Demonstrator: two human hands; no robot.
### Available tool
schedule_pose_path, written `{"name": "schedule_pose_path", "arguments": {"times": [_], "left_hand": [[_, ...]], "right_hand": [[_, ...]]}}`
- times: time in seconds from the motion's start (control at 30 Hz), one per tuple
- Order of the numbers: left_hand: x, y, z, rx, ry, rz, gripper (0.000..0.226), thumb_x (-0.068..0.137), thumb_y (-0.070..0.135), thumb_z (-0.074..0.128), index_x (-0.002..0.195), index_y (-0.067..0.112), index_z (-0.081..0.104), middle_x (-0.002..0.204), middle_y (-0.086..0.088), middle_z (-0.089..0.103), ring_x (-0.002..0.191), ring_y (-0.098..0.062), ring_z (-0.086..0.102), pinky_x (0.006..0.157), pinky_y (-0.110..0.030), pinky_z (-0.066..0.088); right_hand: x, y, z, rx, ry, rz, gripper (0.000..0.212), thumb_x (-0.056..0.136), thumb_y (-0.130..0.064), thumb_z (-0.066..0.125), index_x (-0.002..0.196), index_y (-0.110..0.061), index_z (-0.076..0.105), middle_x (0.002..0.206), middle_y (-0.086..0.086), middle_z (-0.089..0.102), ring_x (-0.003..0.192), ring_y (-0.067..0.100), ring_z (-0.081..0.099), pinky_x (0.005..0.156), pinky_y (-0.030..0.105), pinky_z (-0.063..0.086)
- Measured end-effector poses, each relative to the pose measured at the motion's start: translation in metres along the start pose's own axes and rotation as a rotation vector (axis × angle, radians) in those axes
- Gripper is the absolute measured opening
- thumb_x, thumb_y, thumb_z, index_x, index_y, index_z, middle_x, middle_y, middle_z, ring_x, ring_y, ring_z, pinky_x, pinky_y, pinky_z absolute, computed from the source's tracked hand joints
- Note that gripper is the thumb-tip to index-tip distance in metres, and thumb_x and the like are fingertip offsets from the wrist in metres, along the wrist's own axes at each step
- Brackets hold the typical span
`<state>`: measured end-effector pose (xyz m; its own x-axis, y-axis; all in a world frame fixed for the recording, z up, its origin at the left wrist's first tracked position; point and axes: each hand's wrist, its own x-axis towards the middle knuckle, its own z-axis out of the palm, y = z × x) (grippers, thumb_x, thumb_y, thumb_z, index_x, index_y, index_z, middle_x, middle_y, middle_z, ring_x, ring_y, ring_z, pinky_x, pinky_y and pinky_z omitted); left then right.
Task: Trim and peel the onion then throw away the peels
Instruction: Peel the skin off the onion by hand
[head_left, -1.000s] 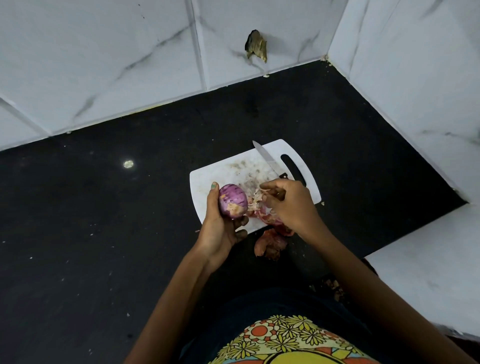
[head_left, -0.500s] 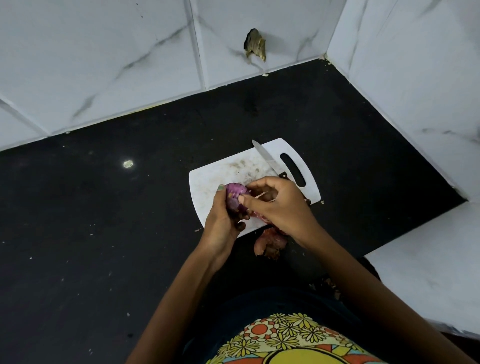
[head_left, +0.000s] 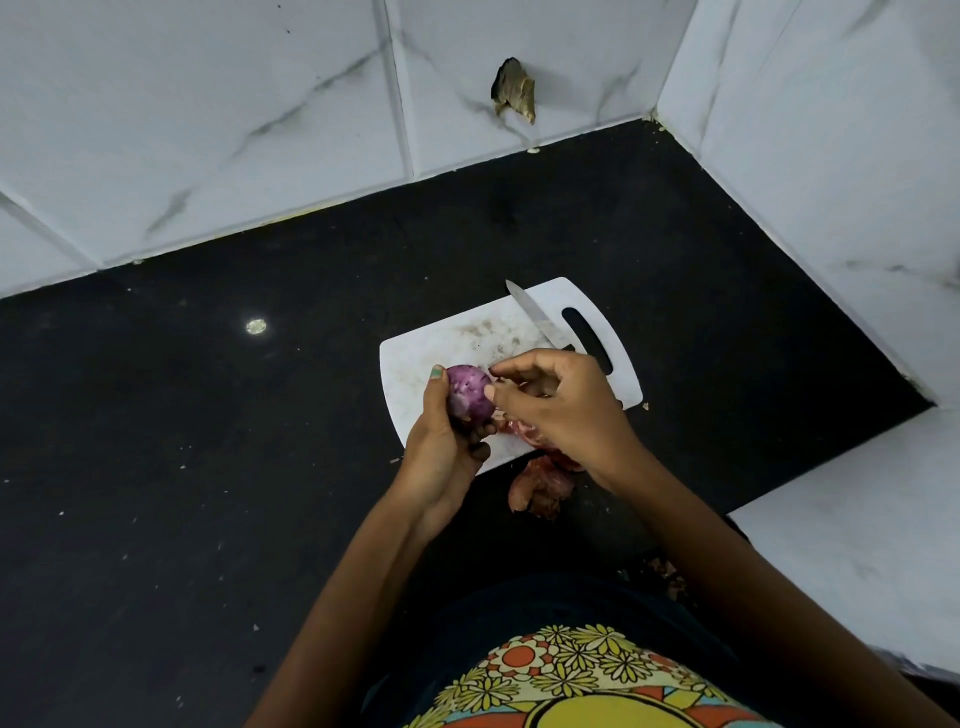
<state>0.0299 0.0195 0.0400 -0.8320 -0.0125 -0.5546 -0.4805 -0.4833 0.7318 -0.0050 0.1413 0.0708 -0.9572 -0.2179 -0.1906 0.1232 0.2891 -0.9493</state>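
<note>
Left hand grips the onion; right hand apparently pinches its skin.

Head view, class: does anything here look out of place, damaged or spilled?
Yes. A chipped hole breaks the wall tile, and onion peels lie off the cutting board on the black counter.

Left hand grips purple onion over cutting board; right hand touches it.
</note>
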Motion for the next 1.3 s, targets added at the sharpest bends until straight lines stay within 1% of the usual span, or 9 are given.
{"name": "schedule_pose_path", "arguments": {"times": [0.2,0.37,0.47,0.57,0.7,0.83,0.97,1.1,1.3], "left_hand": [[-0.002,0.008,-0.004,-0.253,-0.003,-0.175,0.049,0.093,0.053,0.037,0.087,0.008,0.055,0.065,-0.005,0.056,0.057,-0.011,0.044,0.043,-0.018,0.032],[-0.003,0.007,-0.006,-0.382,-0.028,-0.217,0.053,0.092,0.057,0.039,0.08,0.011,0.06,0.067,-0.003,0.05,0.049,-0.01,0.041,0.04,-0.017,0.033],[-0.001,0.005,-0.007,-0.421,-0.049,-0.225,0.066,0.095,0.054,0.036,0.064,0.008,0.071,0.068,-0.005,0.055,0.046,-0.01,0.045,0.041,-0.017,0.039],[-0.001,0.006,-0.007,-0.417,-0.06,-0.232,0.056,0.099,0.042,0.035,0.073,0.008,0.071,0.078,-0.007,0.064,0.047,-0.01,0.051,0.04,-0.016,0.041],[-0.001,0.005,-0.009,-0.39,-0.052,-0.225,0.04,0.101,0.034,0.033,0.092,0.014,0.066,0.091,-0.008,0.07,0.05,-0.013,0.056,0.041,-0.017,0.043],[0.001,0.001,-0.01,-0.345,-0.044,-0.186,0.051,0.102,0.038,0.031,0.089,0.017,0.075,0.086,-0.005,0.069,0.05,-0.013,0.056,0.045,-0.018,0.043],[0.001,0.001,-0.011,-0.351,-0.063,-0.176,0.06,0.099,0.048,0.028,0.085,0.019,0.078,0.072,-0.002,0.064,0.048,-0.011,0.052,0.042,-0.017,0.039],[0.001,0.001,-0.011,-0.378,-0.055,-0.187,0.06,0.099,0.051,0.028,0.087,0.017,0.076,0.073,-0.002,0.063,0.045,-0.01,0.051,0.04,-0.015,0.036],[0.001,0.002,-0.009,-0.411,0.021,-0.237,0.049,0.101,0.046,0.029,0.083,0.012,0.059,0.06,-0.003,0.063,0.036,-0.008,0.047,0.034,-0.013,0.036]], "right_hand": [[0.004,0.01,-0.005,0.087,0.034,0.029,0.017,0.077,0.001,0.07,0.092,-0.007,0.071,0.084,0.0,0.072,0.076,0.007,0.069,0.071,0.018,0.056],[0.01,0.03,-0.006,-0.022,0.138,0.028,0.013,0.079,-0.005,0.07,0.091,-0.009,0.072,0.088,0.005,0.073,0.082,0.017,0.07,0.078,0.036,0.058],[0.012,0.039,-0.006,-0.158,0.164,-0.026,0.011,0.083,-0.008,0.067,0.093,-0.011,0.071,0.086,-0.001,0.07,0.079,0.008,0.066,0.074,0.024,0.055],[0.012,0.042,-0.007,-0.311,0.153,-0.075,0.012,0.087,-0.009,0.061,0.096,-0.007,0.07,0.088,0.001,0.069,0.075,0.002,0.061,0.069,0.006,0.044],[0.012,0.046,-0.009,-0.478,0.12,-0.078,0.018,0.089,-0.007,0.055,0.101,-0.008,0.068,0.097,0.004,0.071,0.091,0.015,0.064,0.083,0.023,0.048],[0.01,0.044,-0.011,-0.549,0.101,-0.101,0.013,0.083,-0.01,0.064,0.093,-0.013,0.072,0.098,0.002,0.068,0.093,0.013,0.058,0.086,0.034,0.048],[0.01,0.031,-0.013,-0.395,0.092,-0.104,0.008,0.086,-0.016,0.063,0.086,-0.009,0.069,0.078,-0.002,0.067,0.071,0.007,0.059,0.068,0.025,0.048],[0.004,0.014,-0.01,-0.281,0.1,-0.203,0.017,0.088,-0.006,0.058,0.098,-0.015,0.068,0.094,-0.006,0.064,0.082,-0.003,0.058,0.071,0.006,0.044],[-0.004,0.004,0.0,-0.217,-0.098,-0.256,0.02,0.088,-0.017,0.061,0.107,-0.016,0.067,0.105,-0.001,0.064,0.104,0.008,0.057,0.091,0.026,0.048]]}}
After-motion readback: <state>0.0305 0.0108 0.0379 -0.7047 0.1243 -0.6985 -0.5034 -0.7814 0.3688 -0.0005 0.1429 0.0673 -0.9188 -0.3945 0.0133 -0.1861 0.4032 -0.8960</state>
